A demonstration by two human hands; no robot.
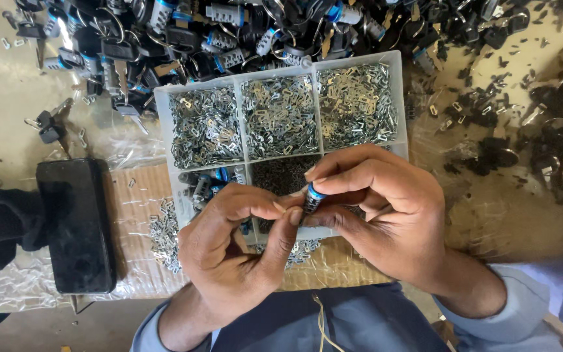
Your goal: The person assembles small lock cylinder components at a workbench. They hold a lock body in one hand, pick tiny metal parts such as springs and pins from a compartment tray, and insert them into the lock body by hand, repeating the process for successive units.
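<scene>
Fingers of the left hand and right hand pinch one small lock cylinder at frame centre, over the compartment tray. At twelve o'clock, the heaped cylinders look finished; tray compartments remain well stocked, so I judge plenty left.

- Two hands in view — a left hand and a right hand.
- One small lock cylinder with a blue ring, pinched between them.
- One white compartment tray: three upper compartments heaped with small silvery metal plates, too many to count; in the lower row, at least two compartments show, the rest hidden by the hands.
- One black phone lying flat on the surface.
- One loose pile of black keys and blue-ringed cylinders beyond the tray — past counting.
</scene>
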